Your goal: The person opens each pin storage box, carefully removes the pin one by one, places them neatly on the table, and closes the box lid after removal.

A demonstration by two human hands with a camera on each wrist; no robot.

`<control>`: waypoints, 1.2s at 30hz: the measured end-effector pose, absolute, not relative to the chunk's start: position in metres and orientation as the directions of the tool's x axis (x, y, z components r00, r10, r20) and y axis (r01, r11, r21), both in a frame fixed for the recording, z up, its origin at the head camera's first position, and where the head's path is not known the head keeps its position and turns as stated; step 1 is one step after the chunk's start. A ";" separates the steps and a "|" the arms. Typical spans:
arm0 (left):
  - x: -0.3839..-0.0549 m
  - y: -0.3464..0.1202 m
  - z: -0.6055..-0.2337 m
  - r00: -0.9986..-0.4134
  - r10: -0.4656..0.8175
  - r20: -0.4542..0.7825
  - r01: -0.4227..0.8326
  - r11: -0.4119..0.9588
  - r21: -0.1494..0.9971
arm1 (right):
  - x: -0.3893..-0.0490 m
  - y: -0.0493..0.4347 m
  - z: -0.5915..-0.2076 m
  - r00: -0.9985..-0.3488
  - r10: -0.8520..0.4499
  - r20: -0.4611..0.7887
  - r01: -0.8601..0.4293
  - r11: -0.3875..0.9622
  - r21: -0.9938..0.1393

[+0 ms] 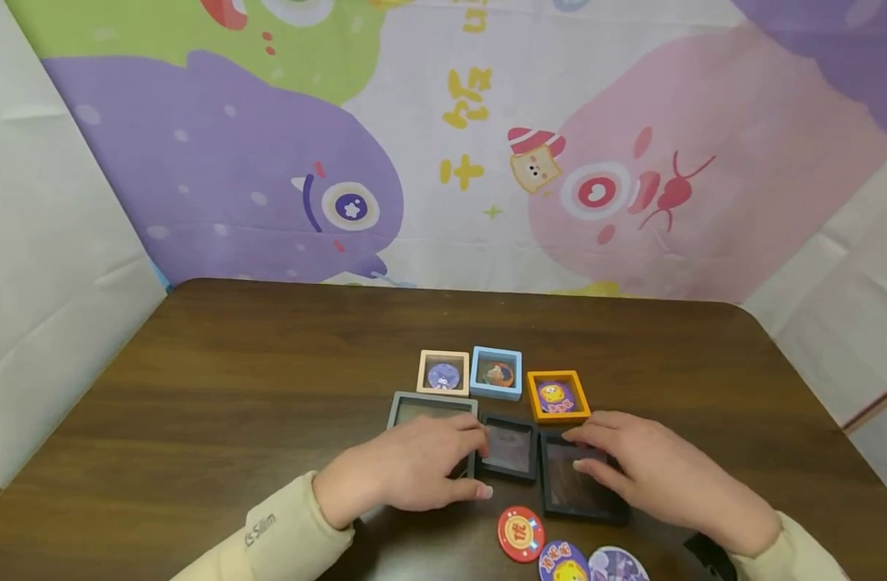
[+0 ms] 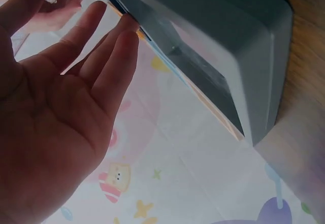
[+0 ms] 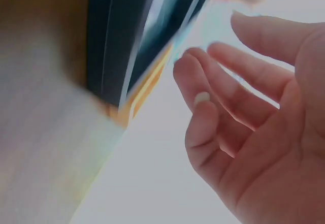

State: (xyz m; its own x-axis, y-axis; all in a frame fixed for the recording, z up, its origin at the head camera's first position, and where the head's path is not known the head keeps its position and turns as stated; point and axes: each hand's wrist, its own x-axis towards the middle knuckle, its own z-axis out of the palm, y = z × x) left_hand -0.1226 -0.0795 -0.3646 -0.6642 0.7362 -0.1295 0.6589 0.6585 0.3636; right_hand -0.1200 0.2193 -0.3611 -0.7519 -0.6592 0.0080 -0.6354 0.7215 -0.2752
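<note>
The left hand is positioned above the grey frame on the bench, with its fingers extended and slightly bent, in a relaxed attitude. Its fingertips lie at the side of the grey frame adjoining the small dark frame; whether they contact either edge cannot be determined. The right hand is positioned over the far right portion of the large black frame. Its fingers are loosely bent, with the thumb set apart; the right wrist view shows them clear of the frame's side wall. The small dark frame is located between the grey and large black frames. Behind this row, from left to right, are the beige frame, the light blue frame and the orange frame, each displaying a round badge. In front of the row, near the bottom of the head view, are the red badge, the purple badge with a yellow figure and the white-and-purple badge. A printed backdrop stands behind the bench.
</note>
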 end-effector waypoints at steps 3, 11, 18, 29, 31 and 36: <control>-0.123 -0.078 -0.364 -0.659 0.743 -0.115 0.677 0.653 0.340 | -0.135 0.230 -0.356 -0.755 -0.655 -0.006 -0.634 0.733 -0.246; -0.122 -0.077 -0.367 -0.667 0.738 -0.100 0.688 0.662 0.297 | -0.173 0.230 -0.362 -0.763 -0.644 -0.050 -0.620 0.752 -0.223; -0.126 -0.077 -0.367 -0.653 0.752 -0.086 0.705 0.646 0.294 | -0.176 0.231 -0.375 -0.809 -0.585 -0.050 -0.570 0.804 -0.171; -0.132 -0.080 -0.367 -0.641 0.763 -0.082 0.695 0.622 0.360 | -0.173 0.237 -0.363 -0.794 -0.603 0.075 -0.602 0.766 -0.224; -0.134 -0.082 -0.368 -0.640 0.764 -0.075 0.682 0.611 0.402 | -0.168 0.236 -0.357 -0.791 -0.602 0.107 -0.608 0.755 -0.244; -0.140 -0.086 -0.373 -0.664 0.744 -0.073 0.617 0.600 0.508 | -0.153 0.224 -0.345 -0.757 -0.633 0.162 -0.648 0.697 -0.306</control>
State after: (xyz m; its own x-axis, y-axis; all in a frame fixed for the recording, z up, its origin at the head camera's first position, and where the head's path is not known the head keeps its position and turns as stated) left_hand -0.1404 -0.0863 -0.3727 -0.6639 0.7443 -0.0726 0.6174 0.6003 0.5083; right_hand -0.1525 0.2242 -0.3447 -0.7570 -0.6331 0.1617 -0.6484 0.6972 -0.3058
